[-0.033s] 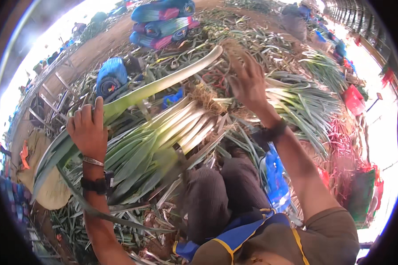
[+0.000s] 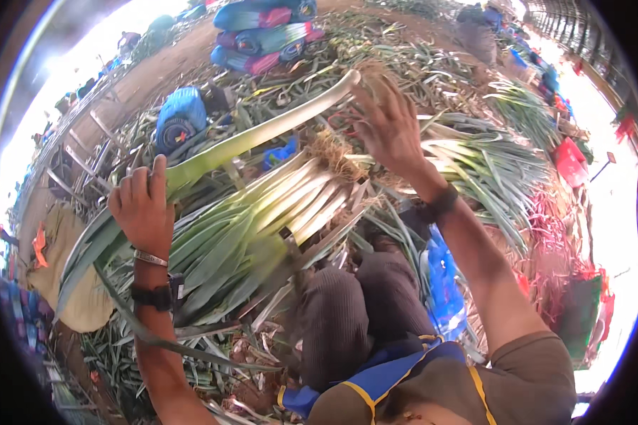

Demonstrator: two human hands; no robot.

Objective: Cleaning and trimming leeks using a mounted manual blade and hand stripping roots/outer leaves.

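Observation:
My left hand (image 2: 142,205) is closed round the green upper part of a long leek (image 2: 262,144). The leek slants up to the right, and its dark leaves trail below my left wrist. Beside its root end is my right hand (image 2: 390,132), fingers apart and slightly blurred. Some of the roots (image 2: 377,69) show just past the fingertips; whether the fingers touch them I cannot tell. Beneath the held leek, a row of leeks (image 2: 290,198) lies with white stems and brown roots toward the right.
More leeks (image 2: 475,156) lie at the right. Rolled blue bundles (image 2: 266,39) are stacked at the back, and another blue roll (image 2: 181,117) sits at the left. Loose leaves cover the ground. A blue plastic sheet (image 2: 443,283) lies beside my knees (image 2: 333,304), and a red container (image 2: 568,161) stands far right.
My right hand has shifted slightly left and down beside the leek's root end. My left hand keeps its hold on the leek.

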